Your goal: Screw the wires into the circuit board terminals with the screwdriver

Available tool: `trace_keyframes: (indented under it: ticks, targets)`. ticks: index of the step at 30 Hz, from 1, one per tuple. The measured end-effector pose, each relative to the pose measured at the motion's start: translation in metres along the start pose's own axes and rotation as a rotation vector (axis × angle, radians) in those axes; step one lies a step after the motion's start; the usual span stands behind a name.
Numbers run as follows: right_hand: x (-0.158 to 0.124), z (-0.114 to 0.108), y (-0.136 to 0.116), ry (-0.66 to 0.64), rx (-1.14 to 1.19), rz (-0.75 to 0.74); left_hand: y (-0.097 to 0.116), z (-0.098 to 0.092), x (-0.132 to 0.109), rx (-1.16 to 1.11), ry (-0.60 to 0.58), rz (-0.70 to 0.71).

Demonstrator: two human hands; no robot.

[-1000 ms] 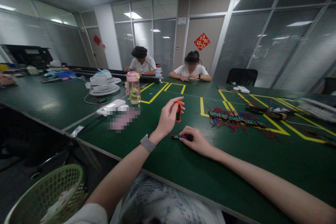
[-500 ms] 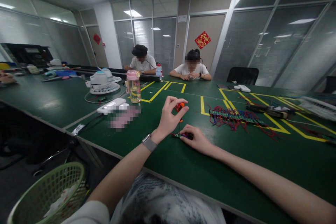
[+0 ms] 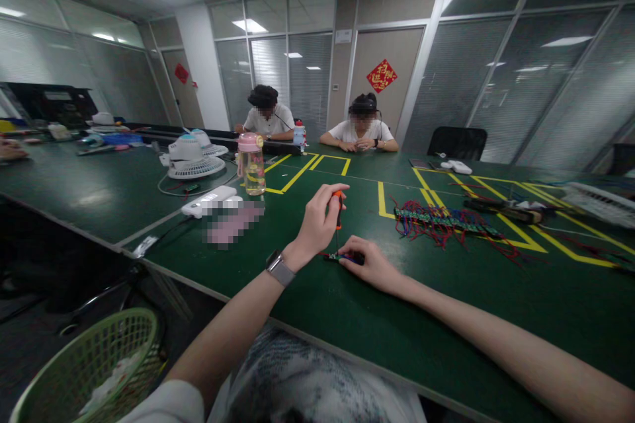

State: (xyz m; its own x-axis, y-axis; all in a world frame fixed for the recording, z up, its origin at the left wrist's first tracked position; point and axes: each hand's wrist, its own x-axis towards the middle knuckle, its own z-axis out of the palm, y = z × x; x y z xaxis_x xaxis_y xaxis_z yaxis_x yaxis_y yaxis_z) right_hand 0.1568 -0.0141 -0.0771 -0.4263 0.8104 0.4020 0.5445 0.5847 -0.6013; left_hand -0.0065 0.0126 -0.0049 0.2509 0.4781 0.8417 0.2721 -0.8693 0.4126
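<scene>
An orange-and-black screwdriver (image 3: 338,211) stands upright, its shaft reaching down to a small green circuit board (image 3: 333,256) on the table. My left hand (image 3: 318,218), with a watch on the wrist, is closed around the screwdriver's handle. The fingers of my right hand (image 3: 364,261) pinch the right end of the board and hold it on the green tabletop. Dark and coloured wires show beside these fingers. Where the tip meets the board is too small to make out.
Several wired boards (image 3: 446,221) lie in a row at right. Left are a pink-lidded bottle (image 3: 253,165), a white power strip (image 3: 211,201) and white fan parts (image 3: 192,158). Two people sit across the table (image 3: 317,317). A green basket (image 3: 94,357) stands at lower left.
The fingers of my left hand have turned and closed in around the screwdriver handle, which now looks more upright. My right hand and the board have hardly moved.
</scene>
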Motion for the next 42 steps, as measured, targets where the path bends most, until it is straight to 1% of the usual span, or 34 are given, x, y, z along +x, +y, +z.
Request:
trace_keyframes:
  ticks: [2,4,6,7,9,12,14,17,19,35,39,42]
  targets:
    - [0.0,0.0,0.001,-0.001,-0.006,0.0,0.001,-0.006,0.003,0.239,-0.063,0.154]
    - [0.0,0.001,0.002,0.005,-0.009,-0.002,0.006,-0.012,0.008,0.528,-0.153,0.345]
    - [0.0,0.002,0.003,0.012,-0.004,-0.005,0.011,-0.017,0.016,0.711,-0.224,0.515]
    - [0.0,0.002,0.004,0.016,-0.002,-0.006,0.014,-0.017,0.021,0.759,-0.249,0.582]
    - [0.0,0.003,0.004,0.017,0.001,-0.006,0.018,-0.017,0.029,0.804,-0.255,0.668]
    - [0.0,0.002,0.003,0.012,0.005,-0.001,0.017,-0.011,0.039,0.782,-0.247,0.8]
    - [0.0,0.002,0.002,0.01,0.008,0.001,0.015,-0.007,0.041,0.753,-0.212,0.854]
    - [0.0,0.001,0.002,0.012,0.003,0.001,0.012,-0.002,0.038,0.727,-0.128,0.843]
    - [0.0,0.002,0.003,0.013,-0.004,-0.001,0.013,0.0,0.036,0.723,-0.105,0.833]
    - [0.0,0.002,0.004,0.011,-0.001,0.015,0.013,-0.002,0.029,0.78,-0.076,0.792]
    - [0.0,0.002,0.004,0.002,0.017,0.005,0.01,0.0,0.027,0.754,-0.105,0.724]
    - [0.0,0.001,0.004,0.004,0.013,0.011,0.005,0.003,0.024,0.618,-0.09,0.624]
